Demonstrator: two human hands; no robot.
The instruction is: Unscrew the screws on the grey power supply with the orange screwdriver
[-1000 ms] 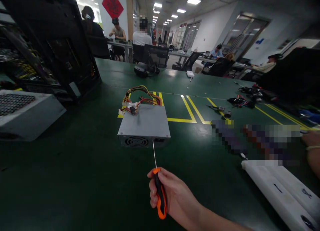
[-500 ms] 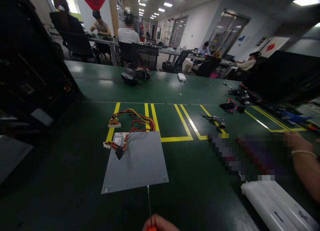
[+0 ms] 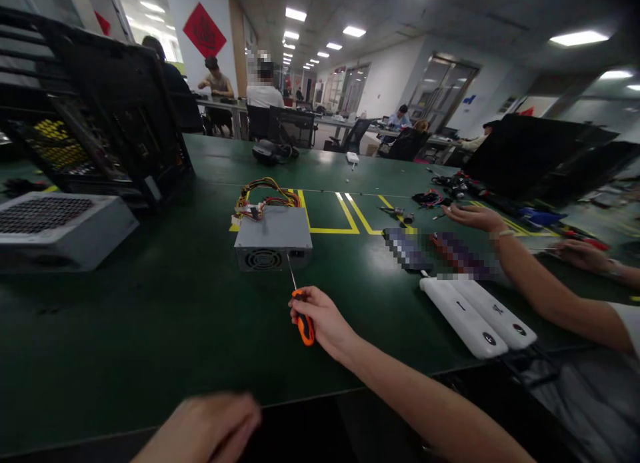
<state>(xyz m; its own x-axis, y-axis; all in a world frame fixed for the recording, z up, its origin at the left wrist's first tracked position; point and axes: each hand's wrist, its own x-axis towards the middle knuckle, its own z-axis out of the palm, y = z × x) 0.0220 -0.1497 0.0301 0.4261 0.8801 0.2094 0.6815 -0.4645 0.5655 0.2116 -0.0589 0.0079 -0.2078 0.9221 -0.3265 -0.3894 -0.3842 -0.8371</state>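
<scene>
In my right hand (image 3: pixel 320 316) is a screwdriver (image 3: pixel 305 326) with an orange and black handle. Its thin shaft points at the rear face of a grey computer power supply (image 3: pixel 273 228), near the socket on the right; whether the tip touches cannot be made out. The power supply lies on the green table with its fan grille facing me. A bundle of coloured cables (image 3: pixel 267 189) lies behind it, some plugs resting on its top. My left hand (image 3: pixel 205 423) is at the table's front edge, blurred, its fingers curled together; anything inside them is hidden.
Another power supply (image 3: pixel 60 233) lies at left, beside a black computer case (image 3: pixel 115 116). White power banks (image 3: pixel 465 316) and blurred-out phones (image 3: pixel 407 249) lie at right. A co-worker's hand (image 3: pixel 473 216) reaches in there. Yellow tape (image 3: pixel 350 213) marks the table; a headset (image 3: pixel 275 151) lies behind.
My view has tilted and drawn back, so the power supply's rear face and my right forearm now show. My left hand has come into view at the bottom. The screwdriver stays in my right hand.
</scene>
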